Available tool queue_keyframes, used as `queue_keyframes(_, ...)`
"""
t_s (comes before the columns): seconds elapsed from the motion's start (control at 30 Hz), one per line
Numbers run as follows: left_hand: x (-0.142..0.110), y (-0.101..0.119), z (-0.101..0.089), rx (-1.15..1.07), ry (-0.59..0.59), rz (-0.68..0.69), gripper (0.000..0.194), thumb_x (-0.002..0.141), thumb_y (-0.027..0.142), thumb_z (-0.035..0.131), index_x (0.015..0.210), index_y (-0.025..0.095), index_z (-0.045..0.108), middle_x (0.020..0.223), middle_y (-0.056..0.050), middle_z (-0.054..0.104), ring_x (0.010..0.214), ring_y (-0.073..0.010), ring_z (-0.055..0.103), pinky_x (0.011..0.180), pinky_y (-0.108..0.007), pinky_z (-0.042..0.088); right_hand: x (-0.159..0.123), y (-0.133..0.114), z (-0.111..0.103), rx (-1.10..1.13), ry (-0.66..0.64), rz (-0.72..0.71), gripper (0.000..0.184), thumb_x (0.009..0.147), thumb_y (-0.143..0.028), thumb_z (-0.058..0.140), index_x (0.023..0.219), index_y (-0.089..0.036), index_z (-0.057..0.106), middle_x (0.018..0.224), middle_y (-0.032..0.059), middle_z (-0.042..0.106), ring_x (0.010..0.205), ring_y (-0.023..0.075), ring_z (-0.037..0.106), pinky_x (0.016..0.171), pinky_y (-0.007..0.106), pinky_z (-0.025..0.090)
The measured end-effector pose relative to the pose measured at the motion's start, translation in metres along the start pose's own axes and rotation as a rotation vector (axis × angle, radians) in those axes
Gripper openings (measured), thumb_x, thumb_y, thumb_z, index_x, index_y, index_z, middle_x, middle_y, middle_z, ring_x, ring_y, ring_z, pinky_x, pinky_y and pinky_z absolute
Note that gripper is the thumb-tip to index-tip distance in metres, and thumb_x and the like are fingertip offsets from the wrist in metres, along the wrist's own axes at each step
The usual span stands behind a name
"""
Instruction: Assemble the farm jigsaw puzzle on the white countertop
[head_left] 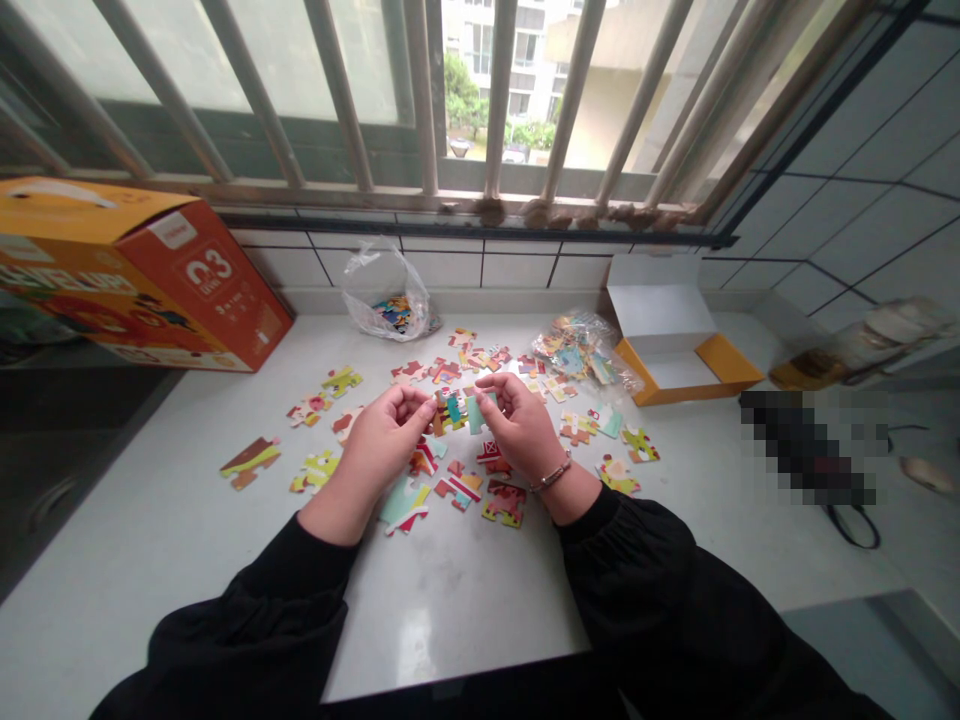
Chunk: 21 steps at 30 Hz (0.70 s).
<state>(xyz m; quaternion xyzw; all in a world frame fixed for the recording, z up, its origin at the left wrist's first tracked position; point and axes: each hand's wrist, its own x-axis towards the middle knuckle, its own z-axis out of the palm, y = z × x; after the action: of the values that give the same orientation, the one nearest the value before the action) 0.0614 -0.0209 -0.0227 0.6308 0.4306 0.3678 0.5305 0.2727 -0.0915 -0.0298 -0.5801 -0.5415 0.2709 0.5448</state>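
My left hand (388, 432) is closed in a pinch at the left edge of a multicoloured jigsaw puzzle piece (451, 411). Facing it, my right hand (519, 425) pinches a pale mint puzzle piece (477, 414) between thumb and fingers. The two pieces are very close; whether they touch I cannot tell. Below the hands lie a mint piece with a red and white stripe (405, 506), a red-striped piece (460, 486) and a brown piece with a pink figure (504, 503). A red barn piece (493, 455) is partly hidden by my right hand.
More loose pieces, such as a brown-and-green one (250, 462), lie around on the white counter (450, 600). Behind stand an open plastic bag of pieces (390, 295), another clear bag (581, 347) and an open yellow box (686, 375). A large orange carton (142, 280) stands left.
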Motion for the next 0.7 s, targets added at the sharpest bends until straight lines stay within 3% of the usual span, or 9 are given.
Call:
queue_keyframes(0.17,0.0,0.0,0.0,0.022,0.018,0.016,0.052,0.089,0.069,0.082,0.103,0.021,0.068,0.091,-0.005,0.079,0.076,-0.0195,0.072,0.065,-0.029,0.051,0.0,0.002,0.001,0.006,-0.017,0.003,0.028,0.105,-0.047,0.065,0.122,-0.025,0.07,0.1,0.0035,0.077,0.073,0.0161,0.063,0.066,0.031,0.051)
queue_keyframes(0.3,0.001,0.0,0.0,0.02,0.011,0.018,0.052,0.088,0.069,0.081,0.103,0.022,0.068,0.091,-0.005,0.079,0.076,-0.0201,0.072,0.065,-0.029,0.051,-0.001,0.0,0.001,0.01,-0.057,0.006,0.026,0.105,-0.047,0.064,0.117,-0.025,0.071,0.093,0.0019,0.075,0.075,0.0172,0.065,0.068,0.031,0.053)
queue_keyframes(0.47,0.0,0.002,-0.001,0.048,0.022,0.025,0.052,0.092,0.065,0.079,0.116,0.023,0.062,0.087,-0.004,0.079,0.073,-0.0198,0.071,0.066,-0.029,0.051,-0.002,-0.007,0.0,-0.018,-0.114,-0.01,0.023,0.105,-0.045,0.063,0.11,-0.025,0.072,0.092,0.0016,0.074,0.076,0.0176,0.064,0.07,0.032,0.052)
queue_keyframes(0.7,0.002,0.002,-0.003,0.084,0.051,0.03,0.058,0.088,0.053,0.08,0.132,0.021,0.06,0.093,-0.004,0.076,0.082,-0.0209,0.073,0.072,-0.03,0.053,-0.001,-0.008,-0.004,-0.304,-0.166,-0.132,0.017,0.106,-0.038,0.062,0.1,-0.025,0.071,0.078,-0.0012,0.071,0.07,0.0177,0.061,0.071,0.033,0.047)
